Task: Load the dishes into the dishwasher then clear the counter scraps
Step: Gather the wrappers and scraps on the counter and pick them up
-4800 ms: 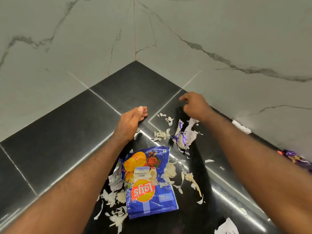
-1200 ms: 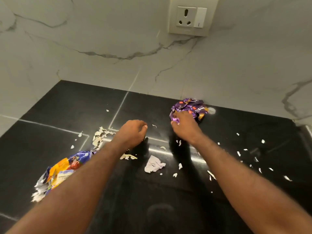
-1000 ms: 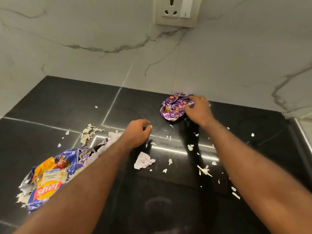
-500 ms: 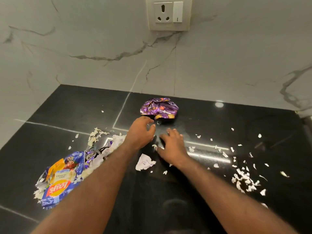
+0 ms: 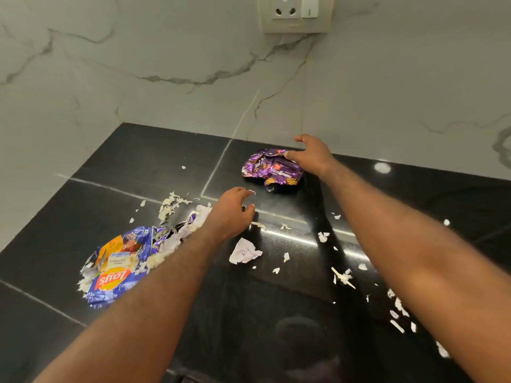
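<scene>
Wrapper (image 5: 272, 168), purple and crumpled, near the bench's (image 5: 138, 161) back edge
Light, crinkly foil that likely springs and slides; a raised fold looks the best pinch point. The right hand (image 5: 312, 156) is spread wide, thumb touching it; the left hand (image 5: 231, 214) is loosely curled, empty, near the chip packet (image 5: 119, 269) and paper scraps (image 5: 244, 251).

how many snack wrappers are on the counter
2: a blue chip bag at left, a crumpled purple wrapper near the wall. Torn foil beside the bag may be a third.
</scene>
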